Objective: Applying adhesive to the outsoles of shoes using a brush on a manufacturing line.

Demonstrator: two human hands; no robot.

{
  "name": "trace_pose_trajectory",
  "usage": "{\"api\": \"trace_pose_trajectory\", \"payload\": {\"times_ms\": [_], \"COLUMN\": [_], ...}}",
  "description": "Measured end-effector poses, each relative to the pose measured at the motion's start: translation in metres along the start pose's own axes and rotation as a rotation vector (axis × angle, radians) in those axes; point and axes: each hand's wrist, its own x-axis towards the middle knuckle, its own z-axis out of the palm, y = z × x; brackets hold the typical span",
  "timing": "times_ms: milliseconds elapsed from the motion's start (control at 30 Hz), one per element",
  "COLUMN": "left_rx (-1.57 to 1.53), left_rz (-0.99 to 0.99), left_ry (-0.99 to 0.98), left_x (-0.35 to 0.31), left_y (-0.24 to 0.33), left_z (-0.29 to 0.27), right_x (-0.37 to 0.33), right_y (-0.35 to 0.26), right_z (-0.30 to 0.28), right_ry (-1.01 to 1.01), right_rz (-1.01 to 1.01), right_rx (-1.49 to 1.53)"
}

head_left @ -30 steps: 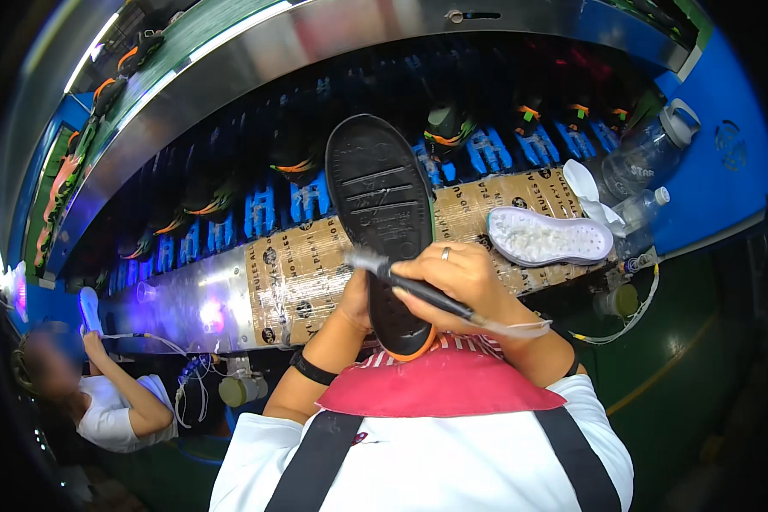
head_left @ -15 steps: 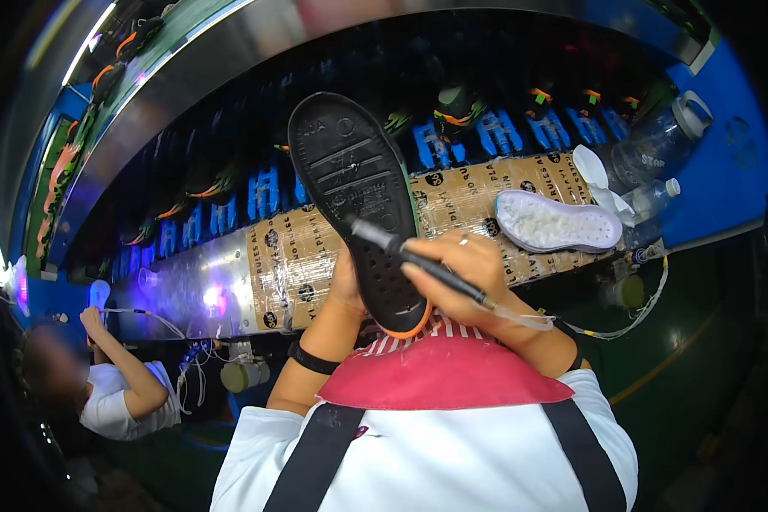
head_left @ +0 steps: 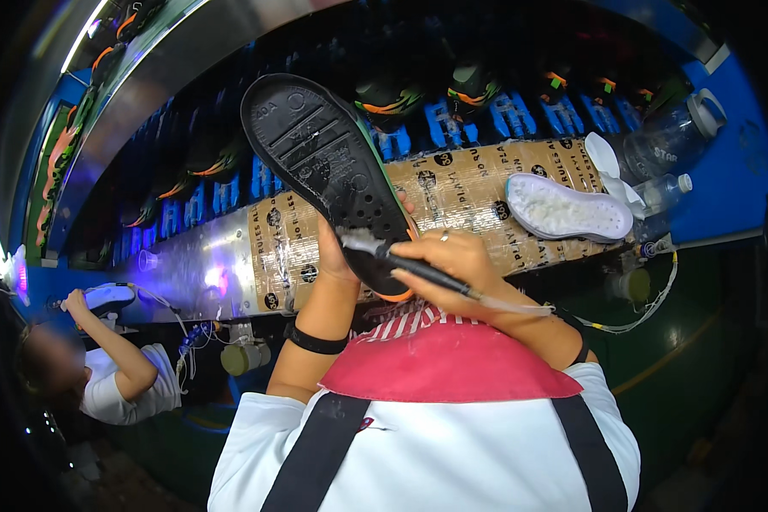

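"Black shoe sole (head_left: pixel 324 154) in our left hand (head_left: pixel 337 254), raised over the cardboard-covered bench (head_left: pixel 469 200): what could go wrong?"

"It could twist if we press hard, since our left fingers wrap only its narrower part."

"And our brush (head_left: pixel 431 275)?"

"Our right hand (head_left: pixel 452 260) pinches it narrowly; a stroke overrunning the edge could mark the orange rim (head_left: pixel 397 297)."

"How does our sole look?"

"Tilted, wide end upper left, dark and glossy, with straight ridges, then small round holes (head_left: pixel 388 222). We can't tell whether the blurred bristles (head_left: pixel 363 241) touch."
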Motion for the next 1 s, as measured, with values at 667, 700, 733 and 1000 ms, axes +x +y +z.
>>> {"api": "trace_pose_trajectory", "payload": {"times_ms": [667,700,733,1000], "left_rx": [0.013,-0.089,-0.055,-0.069], "left_rz": [-0.021,-0.077,-0.028,0.06], "left_ry": [0.073,0.143,0.107,-0.016], "left_x": [-0.013,-0.013,-0.013,-0.005], "left_y": [-0.013,-0.009,-0.009,-0.001], "left_z": [-0.007,-0.004,-0.004,-0.005], "right_x": [0.01,0.011,0.009,0.0], "right_y": [-0.014,-0.018,-0.014,-0.009], "right_z": [0.003,-0.001,0.0,0.006], "right_ry": [-0.077,0.002,0.058,-0.27], "right_rz": [0.089,0.097,0.114,0.062], "right_rx": [0.257,0.139,0.1,0.219]}}
